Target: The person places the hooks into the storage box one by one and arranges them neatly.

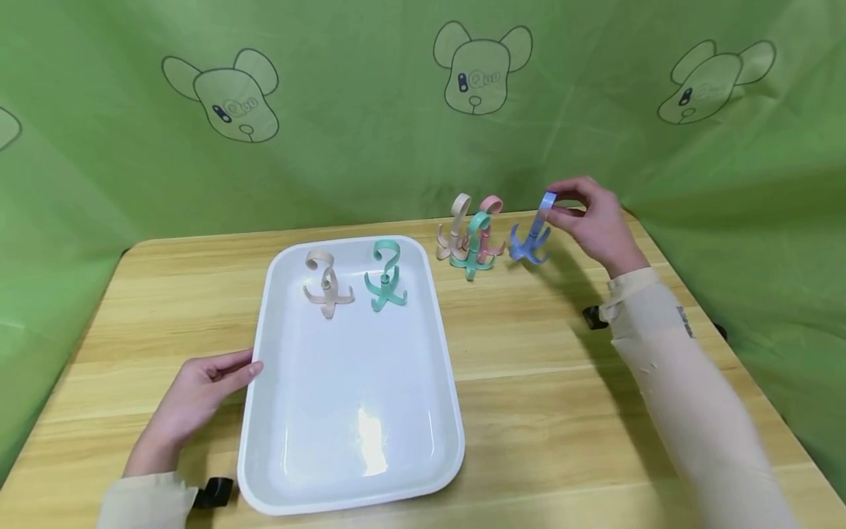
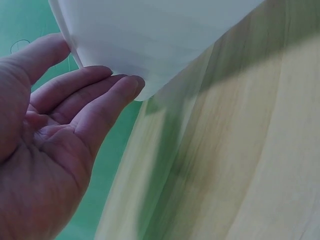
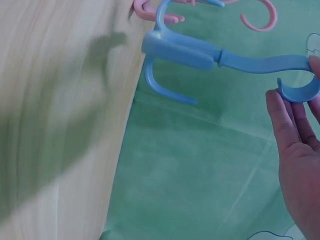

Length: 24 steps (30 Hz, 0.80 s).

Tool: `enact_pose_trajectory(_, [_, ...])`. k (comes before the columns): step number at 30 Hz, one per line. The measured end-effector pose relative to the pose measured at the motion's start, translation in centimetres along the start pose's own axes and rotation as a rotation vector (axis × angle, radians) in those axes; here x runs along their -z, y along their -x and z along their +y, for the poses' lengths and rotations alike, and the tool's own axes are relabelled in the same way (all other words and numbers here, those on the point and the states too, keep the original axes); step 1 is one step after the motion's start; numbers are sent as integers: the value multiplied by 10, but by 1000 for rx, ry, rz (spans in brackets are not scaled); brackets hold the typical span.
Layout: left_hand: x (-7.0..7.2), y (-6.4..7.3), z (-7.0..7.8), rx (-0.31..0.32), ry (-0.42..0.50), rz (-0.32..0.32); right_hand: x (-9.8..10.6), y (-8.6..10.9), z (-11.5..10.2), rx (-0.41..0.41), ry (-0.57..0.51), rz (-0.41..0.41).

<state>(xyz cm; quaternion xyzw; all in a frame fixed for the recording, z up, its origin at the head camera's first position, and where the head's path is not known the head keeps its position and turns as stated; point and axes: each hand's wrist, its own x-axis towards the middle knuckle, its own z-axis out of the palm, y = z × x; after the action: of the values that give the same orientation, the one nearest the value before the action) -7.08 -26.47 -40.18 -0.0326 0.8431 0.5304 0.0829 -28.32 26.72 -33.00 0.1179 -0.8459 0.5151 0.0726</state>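
Note:
My right hand [image 1: 598, 224] pinches the curled top of a blue multi-prong hanging hook [image 1: 529, 242], also seen in the right wrist view [image 3: 185, 50]. The hook leans, prongs down; whether its base touches the table is unclear. At the tray's left side, my left hand [image 1: 192, 400] grips the rim of a white tray [image 1: 247, 433], thumb on the edge and fingers against the outer wall [image 2: 140, 35]. Inside the tray's far end stand a beige hook [image 1: 328, 290] and a green hook [image 1: 385, 290], upright and apart.
Left of the blue hook, a second beige hook [image 1: 456, 228], a second green hook [image 1: 473, 250] and a pink hook [image 1: 490, 220] stand close together near the table's back edge. A green curtain [image 1: 357, 147] hangs behind the wooden table [image 1: 529, 411].

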Motion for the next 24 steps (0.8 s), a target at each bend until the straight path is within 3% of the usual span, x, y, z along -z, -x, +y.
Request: enact_pose_trajectory(24, [-1,0,-1,7,4,1,7,14,-24,80,-17,1])
